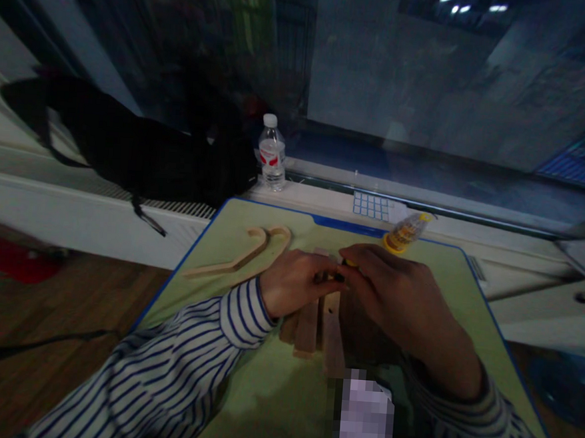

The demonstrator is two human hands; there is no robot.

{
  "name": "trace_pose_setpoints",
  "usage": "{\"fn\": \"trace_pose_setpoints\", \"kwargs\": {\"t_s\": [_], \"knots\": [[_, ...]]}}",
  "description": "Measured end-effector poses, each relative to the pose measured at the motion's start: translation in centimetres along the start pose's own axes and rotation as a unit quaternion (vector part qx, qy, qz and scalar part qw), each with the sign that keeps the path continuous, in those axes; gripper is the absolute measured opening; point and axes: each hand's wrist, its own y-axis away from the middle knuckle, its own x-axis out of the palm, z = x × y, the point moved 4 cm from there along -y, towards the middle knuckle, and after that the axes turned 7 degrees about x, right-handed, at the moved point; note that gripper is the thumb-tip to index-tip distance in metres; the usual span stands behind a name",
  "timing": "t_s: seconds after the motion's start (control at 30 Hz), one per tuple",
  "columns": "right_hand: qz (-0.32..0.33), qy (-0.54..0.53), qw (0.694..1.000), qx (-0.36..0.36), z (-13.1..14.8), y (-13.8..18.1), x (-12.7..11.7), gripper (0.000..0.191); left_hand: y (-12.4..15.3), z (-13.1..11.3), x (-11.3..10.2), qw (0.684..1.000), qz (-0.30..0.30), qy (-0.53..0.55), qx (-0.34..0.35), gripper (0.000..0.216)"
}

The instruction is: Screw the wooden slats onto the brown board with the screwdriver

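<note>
My left hand (293, 282) is closed, its thumb and fingers pinched at the wooden pieces; what lies between the fingertips is hidden. Fingertip to fingertip with it, my right hand (398, 286) pinches something small, of which only a bit of yellow and black shows. Under both hands are a short wooden block (306, 337) and a longer wooden strip (332, 345) with a dark hole near its upper end. Left of my hands, two hook-shaped wooden pieces (258, 243) lie on the light green tabletop (259, 403).
A clear bottle with yellow ends (406, 233) leans at the table's far edge. Behind, on the sill, stand a water bottle (273, 154) and a blue-and-white grid sheet (371, 206). A black bag (127, 147) rests at the left by the window. A pixelated patch covers the lower middle.
</note>
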Motion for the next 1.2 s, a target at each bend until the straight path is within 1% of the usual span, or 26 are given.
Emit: {"fn": "trace_pose_setpoints", "kwargs": {"t_s": [0.1,0.23,0.4,0.53,0.8,0.9,1.03,1.1,1.17,1.2], "knots": [[0.011,-0.022,1.0,-0.015,0.2,0.1,0.1,0.027,0.0,0.0,-0.1,1.0,-0.003,-0.015,-0.005,0.027],[0.023,-0.046,0.998,-0.04,0.2,0.3,0.1,0.034,0.0,0.0,-0.2,1.0,-0.001,-0.018,0.011,0.027],[0.03,-0.048,0.997,-0.043,0.3,0.3,0.2,0.031,0.0,0.0,-0.3,1.0,0.001,-0.005,0.028,0.024],[0.02,-0.029,0.999,-0.031,0.3,0.2,0.1,0.029,0.1,0.0,-0.4,0.999,0.004,0.013,0.051,0.023],[0.006,0.001,1.0,-0.006,0.2,0.0,0.2,0.023,-0.1,0.5,0.4,0.997,0.018,0.027,0.074,0.022],[0.009,-0.009,1.0,-0.006,0.1,0.1,0.2,0.022,0.1,0.1,-0.1,0.997,0.038,-0.012,0.066,0.023],[0.023,-0.037,0.999,-0.005,0.0,0.2,0.3,0.022,1.1,-0.9,-1.7,0.991,0.085,-0.095,0.034,0.021],[0.029,-0.048,0.998,0.002,-0.3,0.2,0.3,0.02,1.9,-1.8,-2.0,0.986,0.114,-0.105,0.058,0.02],[0.029,-0.06,0.998,0.008,-0.5,0.1,0.3,0.019,2.8,-3.0,-1.5,0.978,0.148,-0.087,0.118,0.02],[0.03,-0.07,0.997,0.008,-0.6,0.1,0.3,0.018,3.2,-3.5,-1.1,0.976,0.145,-0.077,0.144,0.021]]}}
